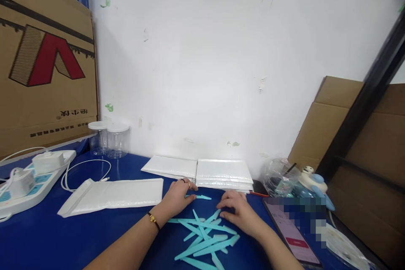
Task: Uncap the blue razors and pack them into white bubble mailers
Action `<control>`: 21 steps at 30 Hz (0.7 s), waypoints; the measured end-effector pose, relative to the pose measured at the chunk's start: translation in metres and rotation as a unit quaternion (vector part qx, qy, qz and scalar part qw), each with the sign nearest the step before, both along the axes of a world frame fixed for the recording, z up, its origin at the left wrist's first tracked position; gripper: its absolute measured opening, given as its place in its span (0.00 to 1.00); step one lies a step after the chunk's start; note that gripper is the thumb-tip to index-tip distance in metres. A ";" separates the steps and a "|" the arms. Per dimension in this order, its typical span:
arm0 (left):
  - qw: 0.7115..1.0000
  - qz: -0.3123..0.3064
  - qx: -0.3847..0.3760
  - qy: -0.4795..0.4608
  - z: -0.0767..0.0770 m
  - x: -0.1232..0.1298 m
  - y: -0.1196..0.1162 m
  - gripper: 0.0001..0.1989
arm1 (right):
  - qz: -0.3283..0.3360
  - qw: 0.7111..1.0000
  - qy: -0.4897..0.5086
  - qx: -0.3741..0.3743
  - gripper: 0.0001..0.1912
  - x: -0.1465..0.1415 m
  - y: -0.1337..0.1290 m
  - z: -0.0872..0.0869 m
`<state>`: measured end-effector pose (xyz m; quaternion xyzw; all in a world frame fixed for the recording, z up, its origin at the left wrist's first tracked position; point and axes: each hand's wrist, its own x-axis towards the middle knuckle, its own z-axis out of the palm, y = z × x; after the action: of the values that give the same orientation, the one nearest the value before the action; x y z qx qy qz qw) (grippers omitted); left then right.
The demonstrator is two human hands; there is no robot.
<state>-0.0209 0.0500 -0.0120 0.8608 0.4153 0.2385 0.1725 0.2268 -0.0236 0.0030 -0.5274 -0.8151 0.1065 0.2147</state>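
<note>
A loose pile of turquoise eyebrow razors (202, 245) with pale blade covers lies crosswise on the blue tabletop, between my forearms. Behind it, a single eyebrow razor (204, 197) sticks out from the thumb and fingers of my left hand (179, 196), which are closed around its other end. That end is mostly hidden. My right hand (238, 209) rests at the pile's back right edge, fingers curved and thumb apart from them. Its fingertips are close to the tip of one razor; whether they touch it I cannot tell.
White padded mailers lie at the back in a left stack (171, 166) and a right stack (223, 171). Another mailer (120, 194) lies left. Beyond are a power strip (41, 181), a cable and clear jars (117, 141). A phone (289, 234) and a plastic bag (280, 177) are right.
</note>
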 end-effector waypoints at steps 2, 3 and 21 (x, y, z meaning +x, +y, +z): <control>0.999 -0.021 -0.031 -0.009 0.003 0.000 -0.005 0.11 | 0.043 0.998 -0.037 0.004 0.08 -0.007 -0.003 0.002; 0.998 -0.037 -0.051 -0.004 0.004 0.000 -0.008 0.11 | 0.054 0.997 -0.053 0.012 0.08 -0.009 -0.004 0.001; 0.991 -0.081 -0.100 0.033 0.009 -0.007 -0.025 0.15 | 0.024 0.999 0.038 0.002 0.07 0.025 -0.012 0.015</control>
<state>-0.0283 0.0247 -0.0029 0.8774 0.3711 0.1526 0.2630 0.2521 -0.0353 0.0183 -0.5025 -0.8192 0.1298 0.2442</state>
